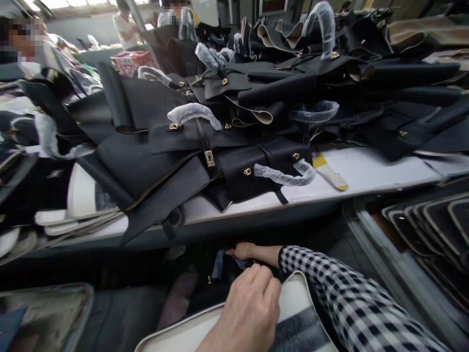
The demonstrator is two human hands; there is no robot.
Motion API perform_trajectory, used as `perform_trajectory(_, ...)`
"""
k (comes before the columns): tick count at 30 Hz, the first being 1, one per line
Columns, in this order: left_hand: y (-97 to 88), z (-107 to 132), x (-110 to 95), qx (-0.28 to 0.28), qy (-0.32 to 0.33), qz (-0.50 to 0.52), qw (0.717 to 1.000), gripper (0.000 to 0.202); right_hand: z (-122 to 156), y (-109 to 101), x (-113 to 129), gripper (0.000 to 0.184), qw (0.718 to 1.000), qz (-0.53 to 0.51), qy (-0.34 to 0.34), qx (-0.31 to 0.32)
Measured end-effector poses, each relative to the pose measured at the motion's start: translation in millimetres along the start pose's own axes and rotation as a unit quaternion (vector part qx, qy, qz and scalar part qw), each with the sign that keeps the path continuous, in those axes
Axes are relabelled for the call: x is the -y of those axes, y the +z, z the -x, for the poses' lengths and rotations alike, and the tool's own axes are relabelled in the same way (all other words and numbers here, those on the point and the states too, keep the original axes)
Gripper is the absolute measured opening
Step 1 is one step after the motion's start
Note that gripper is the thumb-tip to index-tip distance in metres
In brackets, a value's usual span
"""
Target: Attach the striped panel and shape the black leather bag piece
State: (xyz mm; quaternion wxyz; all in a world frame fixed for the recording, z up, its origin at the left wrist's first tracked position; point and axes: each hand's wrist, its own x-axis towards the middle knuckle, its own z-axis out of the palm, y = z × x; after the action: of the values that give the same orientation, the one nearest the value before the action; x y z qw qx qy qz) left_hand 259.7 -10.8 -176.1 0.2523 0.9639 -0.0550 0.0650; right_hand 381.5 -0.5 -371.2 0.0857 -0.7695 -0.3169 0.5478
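Low in the view, my left hand (pixel 252 303) has its fingers curled over the upper edge of a white-faced bag panel (pixel 205 320) with a dark band. Farther in, below the table edge, my right hand (pixel 245 250) reaches out of a black-and-white checked sleeve. Its fingers close at the top of a plastic-wrapped bag handle (pixel 218 266). That handle belongs to a dark bag (pixel 208 296), mostly in shadow and partly hidden behind the panel and my left hand.
Black bag pieces with wrapped handles (pixel 194 114) heap across the white table (pixel 381 171). A yellow-and-white strip (pixel 330 171) lies near its edge. Dark panels (pixel 432 230) stack at right; a worn tray (pixel 82 313) stands lower left. Other people (pixel 126 27) are at the back left.
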Motion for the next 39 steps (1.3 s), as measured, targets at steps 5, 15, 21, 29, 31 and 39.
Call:
perform_trajectory(5,-6.6,1,-4,0.036,0.074,-0.080,0.993,0.013,34,-16,-4,0.034,1.000,-0.005,-0.002,-0.012)
perform_trajectory(15,-21.1,13,-17,0.080,0.030,-0.098,0.992,0.030,193,-88,-31,0.040,0.978,-0.110,-0.169,0.057)
perform_trajectory(21,-51.7,37,13,0.026,-0.185,0.075,0.979,0.032,216,-87,-23,0.056,0.975,-0.058,-0.212,0.039)
perform_trajectory(29,-80.5,55,49,0.135,-0.314,0.146,0.928,0.025,195,-89,13,0.070,0.983,0.039,-0.173,0.047)
perform_trajectory(31,-79.8,50,50,0.140,-0.302,0.152,0.931,0.024,181,-83,26,0.082,0.985,0.061,-0.155,0.039)
perform_trajectory(39,-65.0,71,28,0.031,-0.204,0.077,0.976,0.019,173,-39,44,0.035,0.924,0.293,-0.244,0.020)
